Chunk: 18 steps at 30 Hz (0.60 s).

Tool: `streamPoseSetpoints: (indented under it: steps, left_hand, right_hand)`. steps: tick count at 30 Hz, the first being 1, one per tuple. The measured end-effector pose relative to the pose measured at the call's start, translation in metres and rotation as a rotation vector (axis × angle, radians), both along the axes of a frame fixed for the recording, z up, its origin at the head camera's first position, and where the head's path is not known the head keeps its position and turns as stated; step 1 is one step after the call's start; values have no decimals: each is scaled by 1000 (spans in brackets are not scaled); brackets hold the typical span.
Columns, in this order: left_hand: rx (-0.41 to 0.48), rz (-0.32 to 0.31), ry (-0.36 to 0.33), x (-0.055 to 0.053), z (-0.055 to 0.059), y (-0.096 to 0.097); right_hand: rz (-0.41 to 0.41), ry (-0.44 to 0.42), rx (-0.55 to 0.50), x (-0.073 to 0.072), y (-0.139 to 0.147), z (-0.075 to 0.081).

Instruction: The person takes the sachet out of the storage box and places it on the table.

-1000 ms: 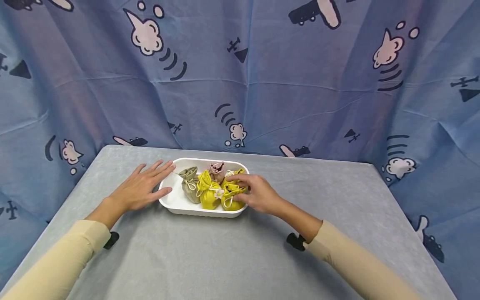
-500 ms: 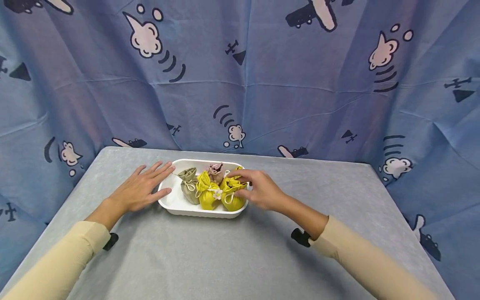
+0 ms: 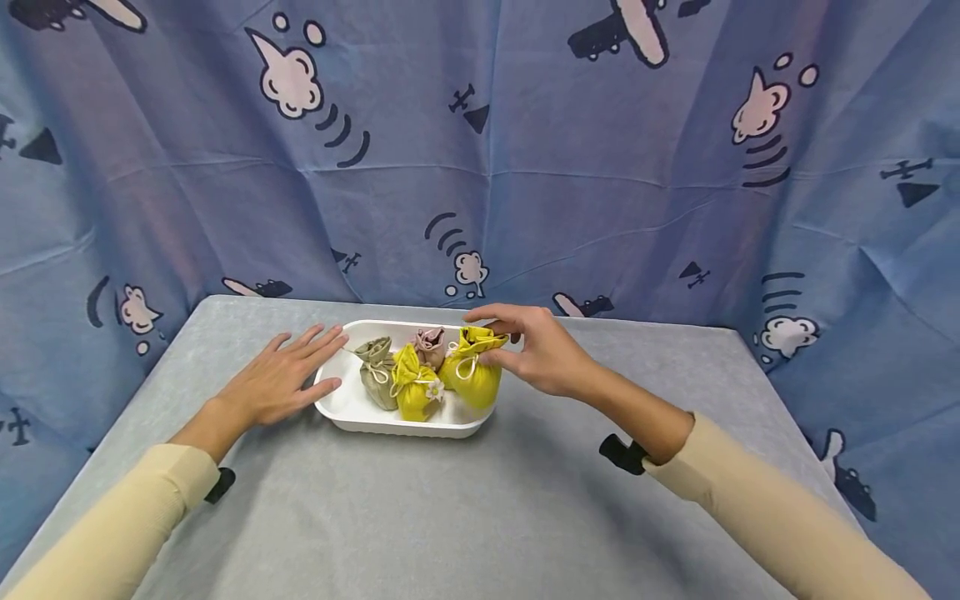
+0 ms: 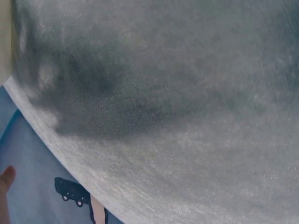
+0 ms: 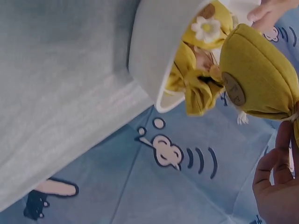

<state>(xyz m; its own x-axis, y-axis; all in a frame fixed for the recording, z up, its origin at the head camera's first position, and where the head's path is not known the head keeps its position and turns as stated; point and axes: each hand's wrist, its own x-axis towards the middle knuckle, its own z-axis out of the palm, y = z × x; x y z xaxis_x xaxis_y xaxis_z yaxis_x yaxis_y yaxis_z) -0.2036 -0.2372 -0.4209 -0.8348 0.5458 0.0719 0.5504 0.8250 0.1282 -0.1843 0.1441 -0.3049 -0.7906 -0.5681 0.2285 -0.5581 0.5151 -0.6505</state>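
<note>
My right hand point(image 3: 546, 350) pinches a yellow drawstring pouch point(image 3: 480, 382) by its gathered neck. The pouch hangs raised over the right end of a white tray point(image 3: 408, 428); its round tan patch shows in the right wrist view. Fingers spread, my left hand point(image 3: 276, 382) lies at the tray's left end. Inside stand a grey-green pouch point(image 3: 379, 385), a yellow pouch point(image 3: 413, 402) with a white flower and, behind, a pink pouch point(image 3: 431, 347). Another yellow pouch point(image 5: 198, 93), largely hidden in the head view, sits at the tray's far right.
A pale grey cloth point(image 3: 420, 517) covers the table. Blue printed curtain point(image 3: 600, 167) hangs right behind the table's back edge. The left wrist view shows mostly shadowed cloth, with a finger point(image 4: 5, 182) at its left border.
My right hand has lifted the yellow pouch out from among the others, up and slightly right. Half a second ago it was still low in the tray. My left hand has stayed put.
</note>
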Motion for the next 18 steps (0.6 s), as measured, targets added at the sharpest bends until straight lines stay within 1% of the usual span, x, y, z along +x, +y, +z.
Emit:
streamPoseSetpoints:
  steps: [4,8,14,18]
  left_hand:
    - [-1,-5,10,0,0,0]
    - [-8,-11,18,0,0,-1]
    - [-3,-19,37,0,-1,-1]
    - [-7,-12,23,0,-1,-1]
  right_hand:
    - [-10,29,-23,-2,8,11]
    - [-25,67,-24,-3,17,16]
    - [-63,83,24,-7,34,17]
    - [-104,80,41,-9,45,13]
